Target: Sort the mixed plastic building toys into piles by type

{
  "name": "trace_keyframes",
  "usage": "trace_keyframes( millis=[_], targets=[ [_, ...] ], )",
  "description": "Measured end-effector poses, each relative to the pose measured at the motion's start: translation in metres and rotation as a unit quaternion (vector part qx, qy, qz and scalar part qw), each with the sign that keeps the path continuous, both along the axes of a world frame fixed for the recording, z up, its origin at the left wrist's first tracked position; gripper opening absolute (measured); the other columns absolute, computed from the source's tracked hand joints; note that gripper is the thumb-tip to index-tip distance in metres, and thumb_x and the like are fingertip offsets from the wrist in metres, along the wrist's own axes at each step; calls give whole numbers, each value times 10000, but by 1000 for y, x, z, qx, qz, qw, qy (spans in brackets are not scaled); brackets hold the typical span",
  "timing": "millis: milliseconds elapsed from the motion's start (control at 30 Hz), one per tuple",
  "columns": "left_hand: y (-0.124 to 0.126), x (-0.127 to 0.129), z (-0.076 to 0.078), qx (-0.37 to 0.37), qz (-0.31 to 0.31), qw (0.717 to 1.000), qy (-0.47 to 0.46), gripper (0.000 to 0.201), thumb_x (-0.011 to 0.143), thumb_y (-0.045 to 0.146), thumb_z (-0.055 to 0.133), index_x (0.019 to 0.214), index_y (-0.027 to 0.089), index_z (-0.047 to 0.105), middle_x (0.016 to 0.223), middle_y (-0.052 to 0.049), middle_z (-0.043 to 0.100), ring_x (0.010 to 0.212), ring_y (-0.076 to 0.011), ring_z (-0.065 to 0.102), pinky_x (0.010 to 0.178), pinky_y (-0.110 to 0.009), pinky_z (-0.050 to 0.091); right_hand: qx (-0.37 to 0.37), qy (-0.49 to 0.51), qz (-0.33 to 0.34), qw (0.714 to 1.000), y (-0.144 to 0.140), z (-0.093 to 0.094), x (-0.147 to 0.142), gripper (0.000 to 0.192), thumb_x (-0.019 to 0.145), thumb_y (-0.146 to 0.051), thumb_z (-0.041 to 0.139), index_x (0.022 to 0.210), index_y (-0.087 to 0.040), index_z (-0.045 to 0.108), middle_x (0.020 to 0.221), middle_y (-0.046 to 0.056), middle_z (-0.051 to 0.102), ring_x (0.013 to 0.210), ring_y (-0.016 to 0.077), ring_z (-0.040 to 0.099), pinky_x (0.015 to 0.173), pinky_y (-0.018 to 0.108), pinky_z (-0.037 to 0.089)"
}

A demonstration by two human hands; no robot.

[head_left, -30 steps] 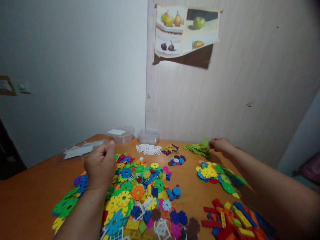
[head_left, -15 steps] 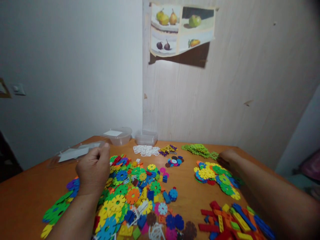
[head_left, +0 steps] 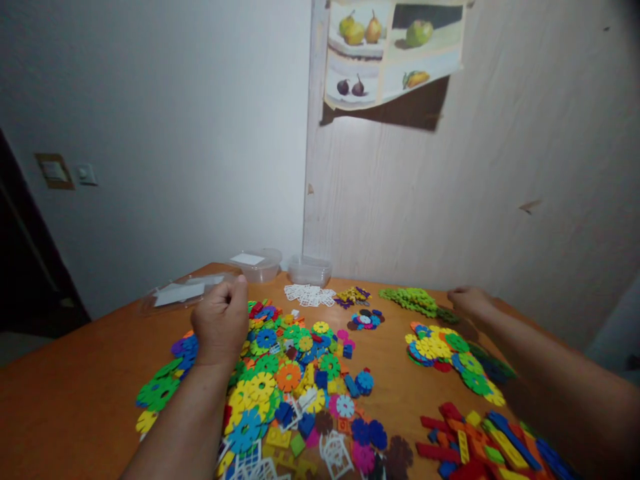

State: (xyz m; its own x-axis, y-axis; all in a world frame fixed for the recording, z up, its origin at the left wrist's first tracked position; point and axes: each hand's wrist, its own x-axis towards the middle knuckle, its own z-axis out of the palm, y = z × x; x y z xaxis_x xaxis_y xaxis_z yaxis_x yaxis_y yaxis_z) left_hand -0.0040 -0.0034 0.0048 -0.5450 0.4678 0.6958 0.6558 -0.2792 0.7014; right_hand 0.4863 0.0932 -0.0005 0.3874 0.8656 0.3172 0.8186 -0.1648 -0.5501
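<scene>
Near green pieces point(head_left: 411, 301), bare right hand point(head_left: 471, 302)

Homelike room: fruit poster point(head_left: 395, 57) on wood-grain wall point(head_left: 425, 200), switch point(head_left: 87, 175), plastic toy pieces point(head_left: 280, 379) on table point(head_left: 90, 360).

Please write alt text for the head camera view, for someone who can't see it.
A person's left hand, curled into a fist, is at the left of a mixed heap of colourful plastic pieces on a brown table; the outstretched right hand is near a light-green pile. Clear plastic containers stand behind, and a fruit picture hangs on the wall.
</scene>
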Motion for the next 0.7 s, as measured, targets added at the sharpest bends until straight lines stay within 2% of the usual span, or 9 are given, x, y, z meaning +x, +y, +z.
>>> trace_keyframes(
  millis=[67,167,267,400,467,533,633,700],
  targets=[
    [2,-1,-2,10,-4,1000,0,473,908,423,568,531,206,383,520,50,323,543,-114,349,566,-270,279,-6,0,32,999,5,7,-24,164,797,-271,571,685,-174,639,579,63,580,608,184,549,568,284,377],
    [5,-3,-5,17,-9,1000,0,477,911,433,568,535,210,376,517,51,331,541,-115,340,565,-267,281,-24,3,143,989,5,12,-77,182,843,-285,529,817,-167,665,699,47,642,657,154,552,577,249,393],
    [6,-3,-6,11,-13,1000,-7,476,916,438,565,544,211,373,516,54,320,540,-115,338,565,-266,279,-73,0,290,954,-5,9,-139,163,833,-295,573,821,-171,679,726,15,663,669,129,563,589,217,416],
    [5,-2,-5,9,-15,1000,-11,480,918,430,565,537,208,376,517,55,316,539,-114,349,569,-266,274,-122,-24,422,898,-23,-3,-207,138,824,-256,610,852,-174,717,767,3,693,687,118,577,618,213,424],
    [4,-1,-5,10,-16,1000,-13,477,918,428,559,534,209,380,514,54,328,536,-115,352,568,-266,274,-135,-40,459,877,-29,-9,-231,171,829,-315,655,877,-177,743,812,15,714,724,130,594,634,225,423],
    [4,0,-5,10,-17,1000,-15,473,919,430,553,535,211,387,510,53,342,534,-118,354,567,-266,273,-143,-70,479,863,-33,-14,-248,300,830,-453,694,952,-187,763,878,36,733,759,150,608,644,244,419],
    [3,1,-4,10,-20,1000,-17,470,924,427,548,536,212,393,511,52,357,538,-120,353,571,-267,278,-150,-114,478,858,-34,-19,-265,495,785,-632,713,1018,-197,754,932,58,728,797,174,604,654,264,403],
    [2,1,-4,8,-23,1000,-19,472,925,424,550,535,212,391,510,52,350,540,-120,352,573,-268,280,-158,-109,471,861,-34,-21,-270,460,762,-607,743,965,-193,736,888,44,706,783,167,582,645,259,383]
  ],
)
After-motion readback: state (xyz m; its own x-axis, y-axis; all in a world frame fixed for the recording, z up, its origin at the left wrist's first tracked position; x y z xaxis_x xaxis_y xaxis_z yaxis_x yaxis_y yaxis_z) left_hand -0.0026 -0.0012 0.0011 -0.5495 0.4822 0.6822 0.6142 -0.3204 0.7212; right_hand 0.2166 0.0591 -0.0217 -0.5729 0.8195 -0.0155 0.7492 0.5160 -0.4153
